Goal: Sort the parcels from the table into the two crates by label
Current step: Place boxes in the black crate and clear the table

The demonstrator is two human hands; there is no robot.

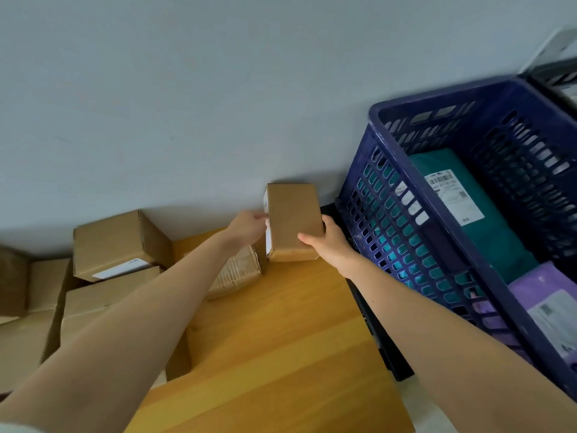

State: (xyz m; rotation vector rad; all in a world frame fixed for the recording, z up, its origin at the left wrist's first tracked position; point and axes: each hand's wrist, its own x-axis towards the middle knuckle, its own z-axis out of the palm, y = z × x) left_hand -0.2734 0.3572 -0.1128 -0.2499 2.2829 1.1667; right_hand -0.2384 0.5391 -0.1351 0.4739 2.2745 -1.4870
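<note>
A small brown cardboard parcel (293,218) stands on end at the far edge of the wooden table (281,339), with a white label on its left side. My left hand (248,226) pinches its left side at the label. My right hand (327,237) grips its lower right corner, thumb across the front. A dark blue slotted crate (390,195) sits to the right, holding a teal mailer bag (468,207) with a white label and a purple mailer bag (546,310). A second, darker crate (552,76) shows at the far right edge.
Several brown cardboard boxes (118,245) are piled on the left of the table against the grey wall. A taped box (240,270) lies under my left forearm. A black frame edge (374,323) runs between table and blue crate.
</note>
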